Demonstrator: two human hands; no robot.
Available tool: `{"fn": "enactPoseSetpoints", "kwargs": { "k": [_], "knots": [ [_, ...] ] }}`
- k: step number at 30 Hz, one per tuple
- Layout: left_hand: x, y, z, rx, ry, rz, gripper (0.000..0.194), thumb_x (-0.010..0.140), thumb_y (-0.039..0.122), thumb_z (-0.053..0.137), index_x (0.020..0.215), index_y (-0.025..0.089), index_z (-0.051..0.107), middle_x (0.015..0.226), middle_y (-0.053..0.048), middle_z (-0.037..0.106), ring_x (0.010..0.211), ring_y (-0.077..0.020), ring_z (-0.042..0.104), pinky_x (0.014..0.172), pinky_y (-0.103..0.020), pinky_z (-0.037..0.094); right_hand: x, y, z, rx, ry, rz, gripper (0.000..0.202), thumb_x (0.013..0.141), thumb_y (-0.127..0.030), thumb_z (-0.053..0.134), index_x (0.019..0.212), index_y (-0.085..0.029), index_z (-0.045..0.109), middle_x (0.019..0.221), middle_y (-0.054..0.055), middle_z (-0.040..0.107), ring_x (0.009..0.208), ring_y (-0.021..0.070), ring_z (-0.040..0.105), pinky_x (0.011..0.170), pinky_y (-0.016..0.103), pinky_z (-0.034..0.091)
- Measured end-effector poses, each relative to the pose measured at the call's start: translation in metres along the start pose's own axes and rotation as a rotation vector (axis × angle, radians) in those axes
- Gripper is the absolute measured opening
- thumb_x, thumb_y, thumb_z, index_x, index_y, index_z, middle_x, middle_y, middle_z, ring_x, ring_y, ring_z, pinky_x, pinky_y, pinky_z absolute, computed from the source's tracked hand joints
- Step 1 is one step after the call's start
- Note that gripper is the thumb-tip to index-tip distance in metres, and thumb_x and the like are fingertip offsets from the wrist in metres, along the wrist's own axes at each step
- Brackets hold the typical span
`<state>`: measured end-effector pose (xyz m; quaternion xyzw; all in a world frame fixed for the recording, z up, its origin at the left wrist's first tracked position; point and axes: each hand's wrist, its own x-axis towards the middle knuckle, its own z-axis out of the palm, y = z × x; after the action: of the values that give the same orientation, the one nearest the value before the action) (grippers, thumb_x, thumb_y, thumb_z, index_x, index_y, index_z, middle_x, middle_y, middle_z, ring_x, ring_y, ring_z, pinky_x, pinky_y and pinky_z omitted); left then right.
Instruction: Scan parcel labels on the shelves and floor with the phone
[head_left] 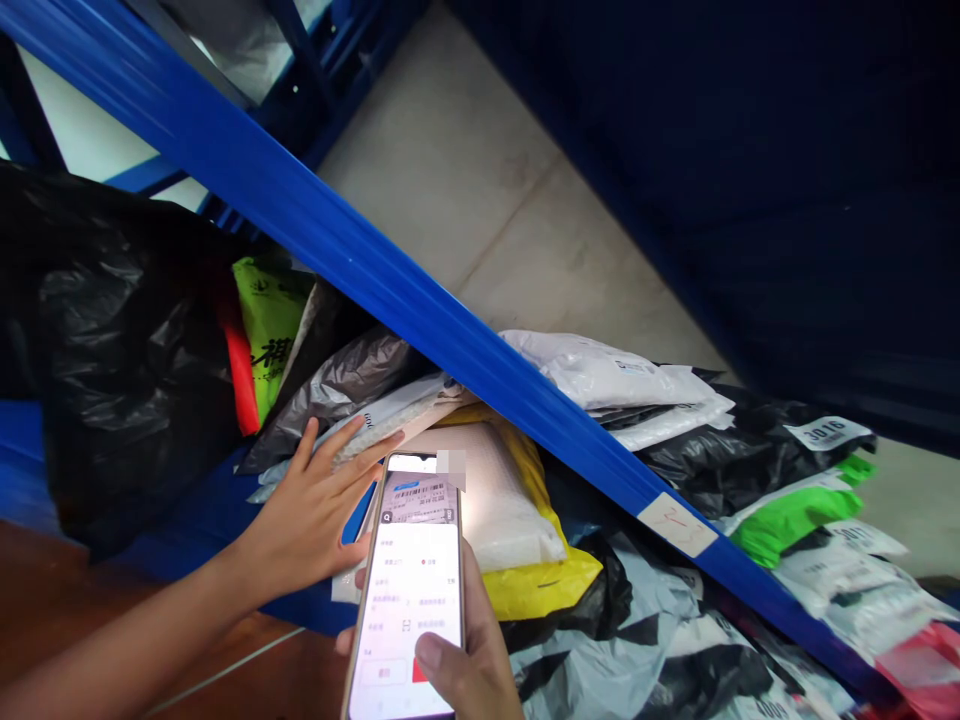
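Phone [405,580]: near side of the blue beam [420,310]; likely stiff, slick, fragile, best gripped by its long edges.
Right hand [480,640]: grasps the phone, thumb over the screen.
Left hand [300,520]: unclenched, fingers spread across a pale parcel [401,407] (soft and light, presumably).
Tag [826,432]: "3016," beyond the beam; the beam label's [679,524] red scrawl is unclear.

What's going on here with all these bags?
Someone holds a phone in the right hand, thumb over the lit screen, where a barcode label shows near the top. The left hand is spread over some bags beside the phone. More packages lie beyond a blue bar.
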<state>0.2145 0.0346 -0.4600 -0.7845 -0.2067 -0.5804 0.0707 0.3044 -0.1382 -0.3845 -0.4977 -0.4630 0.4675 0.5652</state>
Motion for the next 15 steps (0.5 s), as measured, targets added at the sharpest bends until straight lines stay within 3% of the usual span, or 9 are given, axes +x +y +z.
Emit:
{"fn": "enactPoseSetpoints", "kwargs": {
  "k": [4, 11, 15],
  "knots": [
    [0.0000, 0.0007, -0.0006, -0.004, -0.004, -0.003, 0.044, 0.075, 0.046, 0.068, 0.109, 0.020, 0.069, 0.147, 0.003, 0.050, 0.144, -0.0323, 0.027, 0.123, -0.047, -0.008, 0.0003, -0.0014, -0.0015, -0.009, -0.046, 0.023, 0.079, 0.069, -0.052, 0.078, 0.130, -0.024, 0.037, 0.092, 0.013, 0.076, 0.068, 0.0292, 0.076, 0.043, 0.032, 0.056],
    [0.0016, 0.0022, -0.0020, 0.014, -0.004, -0.001, 0.041, 0.074, 0.043, 0.069, 0.108, 0.020, 0.071, 0.146, 0.004, 0.050, 0.141, -0.0331, 0.031, 0.123, -0.047, -0.008, 0.0002, 0.0017, -0.0029, -0.007, -0.048, -0.021, 0.074, 0.070, -0.051, 0.077, 0.128, -0.024, 0.040, 0.102, 0.014, 0.076, 0.072, 0.0278, 0.076, 0.044, 0.029, 0.054],
    [0.0014, 0.0030, -0.0021, -0.001, 0.003, -0.001, 0.042, 0.072, 0.042, 0.071, 0.107, 0.019, 0.070, 0.146, 0.004, 0.050, 0.141, -0.0328, 0.031, 0.124, -0.047, -0.008, -0.0012, 0.0015, -0.0025, 0.018, -0.012, -0.027, 0.076, 0.067, -0.049, 0.079, 0.129, -0.023, 0.042, 0.107, 0.012, 0.074, 0.082, 0.0292, 0.076, 0.055, 0.035, 0.059]
  ]
}}
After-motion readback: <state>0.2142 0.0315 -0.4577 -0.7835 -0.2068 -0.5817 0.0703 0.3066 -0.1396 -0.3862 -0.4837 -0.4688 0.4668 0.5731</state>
